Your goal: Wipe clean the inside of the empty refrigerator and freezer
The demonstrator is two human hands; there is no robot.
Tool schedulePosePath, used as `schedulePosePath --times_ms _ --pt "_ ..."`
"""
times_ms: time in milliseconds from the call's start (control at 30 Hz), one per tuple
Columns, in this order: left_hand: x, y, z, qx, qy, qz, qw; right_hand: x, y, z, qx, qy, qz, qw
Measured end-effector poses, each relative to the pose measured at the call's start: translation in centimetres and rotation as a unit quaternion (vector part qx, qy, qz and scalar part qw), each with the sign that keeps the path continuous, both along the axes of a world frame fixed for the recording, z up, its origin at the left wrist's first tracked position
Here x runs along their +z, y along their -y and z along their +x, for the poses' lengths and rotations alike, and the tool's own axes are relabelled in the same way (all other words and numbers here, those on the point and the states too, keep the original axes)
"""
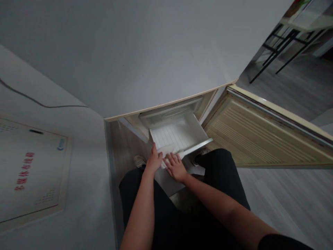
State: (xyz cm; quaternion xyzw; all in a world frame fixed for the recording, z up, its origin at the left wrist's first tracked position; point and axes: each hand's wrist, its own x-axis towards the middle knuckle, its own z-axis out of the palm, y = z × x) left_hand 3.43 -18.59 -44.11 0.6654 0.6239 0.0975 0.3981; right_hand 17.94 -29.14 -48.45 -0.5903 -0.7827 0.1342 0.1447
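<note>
A white freezer drawer (179, 133) is pulled out of the bottom of a cream refrigerator (145, 59). My left hand (154, 161) curls over the drawer's front edge on the left, fingers closed on the rim. Beside it, my right hand (175, 167) lies on the same front edge with its fingers stretched out flat. The drawer's ribbed inside looks bare. My knees in dark trousers frame both arms.
The refrigerator door (262, 135) stands swung wide to the right, ribbed inner panel facing up. A white wall with a panel bearing red characters (28, 170) is on the left. Black table legs (281, 45) stand on the grey wood floor at far right.
</note>
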Motion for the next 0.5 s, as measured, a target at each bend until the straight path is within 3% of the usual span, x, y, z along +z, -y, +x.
schedulePosePath --times_ms 100,200,300,367,500 --pt "0.1 0.2 0.7 -0.01 -0.004 0.051 0.999 -1.7 0.2 -2.6 0.055 -0.044 0.004 0.998" --pt "0.4 -0.1 1.6 -0.026 -0.014 0.08 0.996 -2.1 0.0 -1.1 -0.007 -0.06 -0.007 0.998" --pt "0.8 -0.4 2.0 -0.043 -0.016 0.076 0.996 -0.6 -0.4 3.3 -0.175 -0.088 -0.022 0.98" --pt "1.0 -0.2 2.1 -0.057 -0.021 0.071 0.996 1.0 -1.1 6.7 -0.322 -0.114 -0.022 0.939" --pt "0.4 1.6 2.0 -0.108 -0.064 0.057 0.99 3.1 -3.6 11.4 -0.431 -0.138 -0.003 0.891"
